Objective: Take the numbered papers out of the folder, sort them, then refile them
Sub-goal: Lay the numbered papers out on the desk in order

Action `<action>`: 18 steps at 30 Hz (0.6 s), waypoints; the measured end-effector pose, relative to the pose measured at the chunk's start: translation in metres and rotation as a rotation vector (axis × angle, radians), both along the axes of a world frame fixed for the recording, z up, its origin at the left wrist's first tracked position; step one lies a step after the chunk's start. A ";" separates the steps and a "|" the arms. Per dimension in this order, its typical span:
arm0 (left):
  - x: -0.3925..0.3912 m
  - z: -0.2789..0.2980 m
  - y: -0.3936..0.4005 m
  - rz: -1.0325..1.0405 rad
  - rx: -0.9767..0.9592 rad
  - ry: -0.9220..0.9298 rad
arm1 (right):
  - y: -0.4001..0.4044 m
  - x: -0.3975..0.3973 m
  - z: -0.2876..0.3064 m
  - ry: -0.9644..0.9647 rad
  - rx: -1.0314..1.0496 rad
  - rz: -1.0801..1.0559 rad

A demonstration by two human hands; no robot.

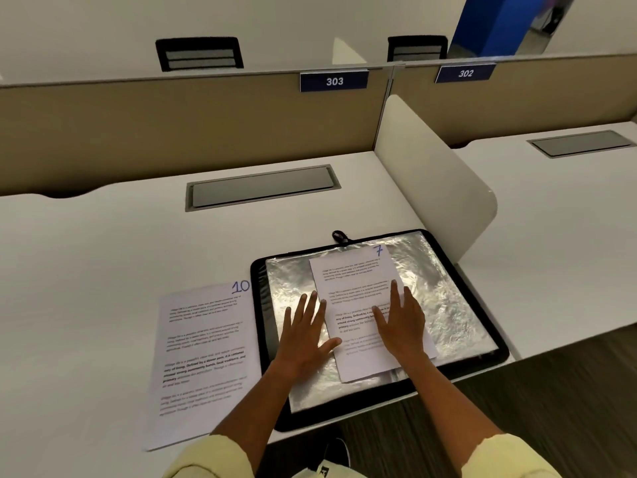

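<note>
Hands flat: our left hand (303,334) and right hand (401,322) press sheet 7 (358,281), fingers straight, on the crinkly silver folder (448,305); sheet 10 (203,353) lies left.

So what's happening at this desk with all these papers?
A person is working through numbered sheets kept in a black-edged folder with a silvery lining, which lies open on the white desk. The sheet marked 7 lies on the folder. The right hand rests flat on it, and the left hand rests flat on the lining with its thumb at the sheet's edge. The sheet marked 10 already lies on the desk to the left of the folder.
</note>
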State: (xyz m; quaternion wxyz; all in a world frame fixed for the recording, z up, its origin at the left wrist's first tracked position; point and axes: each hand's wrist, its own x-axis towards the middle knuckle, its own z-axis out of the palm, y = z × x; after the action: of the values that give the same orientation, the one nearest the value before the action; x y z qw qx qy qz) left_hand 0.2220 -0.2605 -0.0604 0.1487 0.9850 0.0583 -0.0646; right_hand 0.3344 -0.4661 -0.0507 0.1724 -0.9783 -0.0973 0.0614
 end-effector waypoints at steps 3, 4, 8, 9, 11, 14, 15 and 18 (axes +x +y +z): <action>0.009 0.000 -0.007 0.006 0.016 0.029 | -0.007 0.012 0.001 0.029 0.069 -0.053; 0.011 0.000 -0.009 0.006 0.014 0.043 | -0.010 0.015 0.002 0.044 0.088 -0.079; 0.016 0.000 -0.014 0.006 -0.002 0.098 | -0.013 0.025 0.004 0.087 0.184 -0.189; 0.017 -0.001 -0.015 0.003 -0.002 0.107 | -0.015 0.027 0.003 0.076 0.219 -0.196; 0.018 -0.002 -0.017 -0.002 -0.004 0.126 | -0.018 0.031 0.000 0.043 0.308 -0.195; 0.019 -0.005 -0.017 0.006 -0.009 0.129 | -0.025 0.039 -0.003 0.013 0.467 -0.214; 0.019 -0.006 -0.017 0.010 -0.012 0.128 | -0.026 0.041 -0.003 -0.005 0.498 -0.222; 0.021 -0.008 -0.017 0.017 -0.023 0.129 | -0.029 0.045 -0.004 -0.040 0.548 -0.239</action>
State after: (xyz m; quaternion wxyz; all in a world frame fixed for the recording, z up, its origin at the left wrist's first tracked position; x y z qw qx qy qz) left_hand 0.2426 -0.2775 -0.0679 0.1565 0.9765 0.0752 -0.1274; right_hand 0.3790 -0.4955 -0.0544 0.4343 -0.9008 0.0024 -0.0071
